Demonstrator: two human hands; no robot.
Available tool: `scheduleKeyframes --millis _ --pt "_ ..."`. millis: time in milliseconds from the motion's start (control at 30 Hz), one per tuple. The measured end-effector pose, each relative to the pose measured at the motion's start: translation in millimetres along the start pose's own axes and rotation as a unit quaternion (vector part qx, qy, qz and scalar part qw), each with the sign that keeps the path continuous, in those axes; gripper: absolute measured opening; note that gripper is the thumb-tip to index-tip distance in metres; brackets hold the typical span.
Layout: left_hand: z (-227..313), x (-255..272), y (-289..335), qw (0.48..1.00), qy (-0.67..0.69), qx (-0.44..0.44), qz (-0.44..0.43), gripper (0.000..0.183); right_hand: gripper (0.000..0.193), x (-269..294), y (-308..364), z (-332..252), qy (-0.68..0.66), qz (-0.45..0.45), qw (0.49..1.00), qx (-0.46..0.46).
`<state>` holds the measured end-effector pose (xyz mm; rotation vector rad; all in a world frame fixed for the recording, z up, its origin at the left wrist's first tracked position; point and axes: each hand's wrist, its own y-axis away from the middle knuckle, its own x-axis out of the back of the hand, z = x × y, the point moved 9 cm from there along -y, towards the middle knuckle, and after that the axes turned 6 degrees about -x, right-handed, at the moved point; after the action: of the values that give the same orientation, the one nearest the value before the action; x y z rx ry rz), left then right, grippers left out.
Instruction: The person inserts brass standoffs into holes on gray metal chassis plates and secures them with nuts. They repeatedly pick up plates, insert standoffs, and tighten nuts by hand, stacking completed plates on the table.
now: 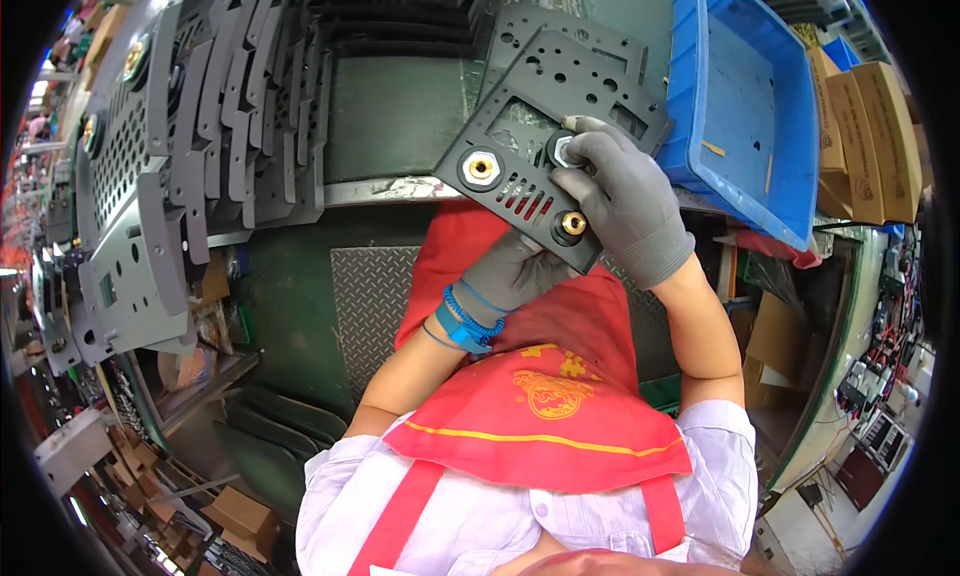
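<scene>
A dark grey perforated metal plate (572, 91) lies tilted over the table's front edge. Its near end carries three round fittings with black collars: a brass one with a silver hex nut (481, 169), a brass one (571, 225) at the near corner, and a third with a silver hex nut (563, 151). My right hand (625, 196), in a grey glove, closes its thumb and fingers around that third nut. From beneath, my gloved left hand (505, 276) grips the plate's near edge; its fingertips are partly hidden under the plate. A blue coiled wrist band circles my left wrist.
Another perforated plate (510, 31) lies under the far end of the held one. Several grey metal panels (220, 106) stand stacked at left, with black panels (400, 21) behind. At right sit a blue plastic bin (692, 96) and cardboard boxes (862, 141). The green table (395, 116) ends in a worn metal edge.
</scene>
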<state>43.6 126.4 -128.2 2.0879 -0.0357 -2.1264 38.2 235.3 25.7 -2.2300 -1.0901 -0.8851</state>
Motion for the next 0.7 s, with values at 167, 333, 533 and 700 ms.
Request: scheduleKeyframes --millis 167,333,533,700 --pt "4 2 11 0.999 -0.013 0.028 -0.009 0.068 0.023 2 1 0 -0.036 0.012 0.999 0.0" --pt "10 -15 12 0.999 -0.037 -0.008 -0.012 0.064 0.02 1 -3 5 -0.091 0.036 0.995 -0.008" --pt "28 -59 28 0.964 -0.265 -0.013 -0.018 0.063 0.022 9 6 -19 -0.156 -0.203 0.961 0.106" --pt "29 -57 28 0.96 -0.26 -0.057 0.089 0.061 0.03 13 16 -37 -0.049 -0.226 0.965 0.123"
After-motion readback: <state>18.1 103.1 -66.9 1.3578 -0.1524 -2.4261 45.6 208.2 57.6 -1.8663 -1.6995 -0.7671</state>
